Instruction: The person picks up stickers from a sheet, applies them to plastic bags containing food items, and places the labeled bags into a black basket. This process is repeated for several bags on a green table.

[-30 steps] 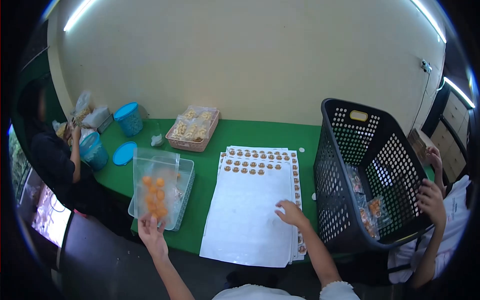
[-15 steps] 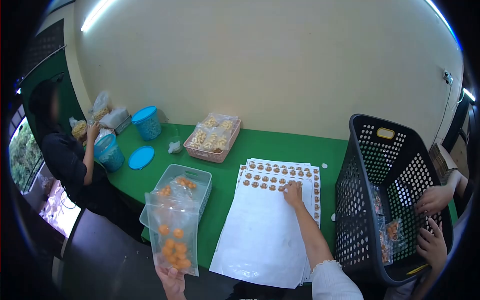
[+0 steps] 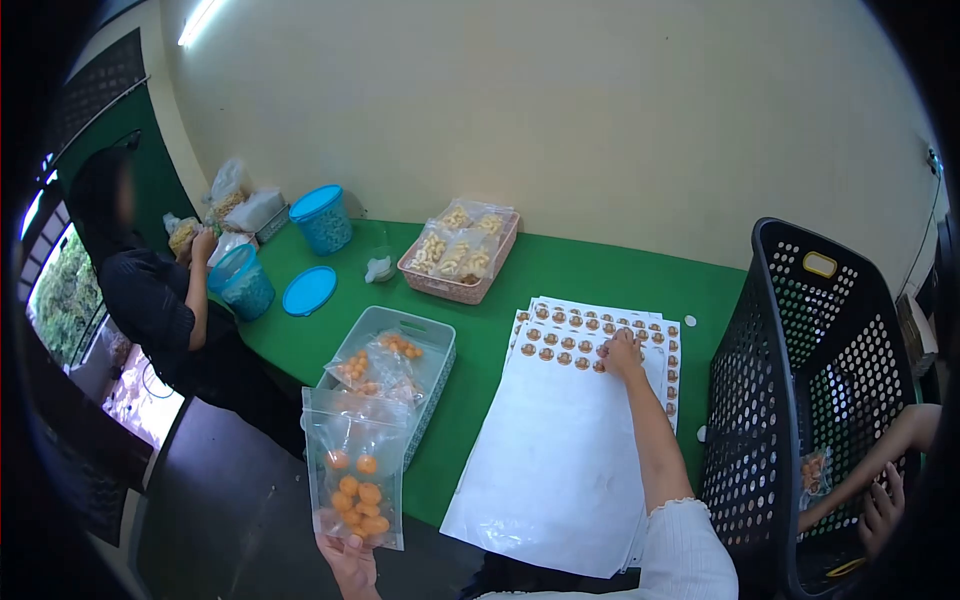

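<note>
My left hand [image 3: 350,562] grips the bottom of a clear zip bag [image 3: 353,415] holding several round orange snack pieces [image 3: 360,508], raised in front of a light plastic basket [image 3: 440,385]. On the table, my right hand [image 3: 624,352] has its fingers curled and pinched at a round sticker near the top of a sticker sheet [image 3: 545,460]. Rows of round brown stickers [image 3: 550,337] run along the sheet's upper part, and its lower part is bare white. More sheets lie stacked beneath it. My fingers partly hide the sticker they touch.
A tall black crate [image 3: 740,430] stands at right with small packets [image 3: 815,470] inside and a co-worker's arm [image 3: 870,470] reaching in. A pink basket [image 3: 460,290] of bagged snacks, blue tubs [image 3: 243,285] and a lid [image 3: 310,291] sit behind. Another person [image 3: 150,290] stands left.
My view has turned slightly, shifting the table in the frame. My right hand stays at the stickers, and my left still holds the bag. The co-worker's arm reaches lower into the crate.
</note>
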Motion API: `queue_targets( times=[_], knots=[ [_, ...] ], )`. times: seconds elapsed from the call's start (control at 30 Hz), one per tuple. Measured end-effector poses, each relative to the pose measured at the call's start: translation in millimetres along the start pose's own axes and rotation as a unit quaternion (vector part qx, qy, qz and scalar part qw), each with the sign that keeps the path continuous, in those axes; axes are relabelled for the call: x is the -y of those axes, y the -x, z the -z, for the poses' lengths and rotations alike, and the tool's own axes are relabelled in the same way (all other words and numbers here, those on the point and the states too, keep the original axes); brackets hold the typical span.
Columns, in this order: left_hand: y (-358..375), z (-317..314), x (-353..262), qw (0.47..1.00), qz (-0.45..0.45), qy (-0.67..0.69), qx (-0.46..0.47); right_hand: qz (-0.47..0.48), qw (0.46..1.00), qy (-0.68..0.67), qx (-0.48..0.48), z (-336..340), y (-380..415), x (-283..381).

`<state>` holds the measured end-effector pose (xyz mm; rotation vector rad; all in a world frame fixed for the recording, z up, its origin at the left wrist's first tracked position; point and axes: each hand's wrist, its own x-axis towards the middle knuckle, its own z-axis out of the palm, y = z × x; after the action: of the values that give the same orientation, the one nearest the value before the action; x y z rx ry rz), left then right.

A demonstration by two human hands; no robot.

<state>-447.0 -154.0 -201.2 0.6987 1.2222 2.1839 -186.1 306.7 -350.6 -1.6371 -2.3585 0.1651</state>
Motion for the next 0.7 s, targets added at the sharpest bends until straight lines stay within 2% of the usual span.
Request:
queue_targets(
  times=[0.17,0.27,0.4,0.5,0.7],
  knots=[
    [-2.4,-2.8,2.3,1.0,0.0,-0.009,-0.015,-0.001,1.0,0.019,0.005,4.8,1.4,0.0],
    [-4.6,-8.0,3.5,1.0,0.001,0.003,0.014,-0.009,1.0,-0.008,-0.013,4.7,-4.5,-1.3],
    [-6.3,-16.8,-3.2,0.999,0.013,-0.024,0.021,0.009,1.0,-0.015,0.007,5.7,-6.8,-3.9],
    [-6.1,-10.4,-2.0,0.998,0.005,-0.055,0.027,0.001,0.997,-0.007,0.072,10.1,-7.3,-1.4],
    [-4.6,-13.1,-1.3,0.998,0.018,-0.05,0.019,0.045,0.998,0.041,0.006,3.9,3.1,3.2]
  ],
)
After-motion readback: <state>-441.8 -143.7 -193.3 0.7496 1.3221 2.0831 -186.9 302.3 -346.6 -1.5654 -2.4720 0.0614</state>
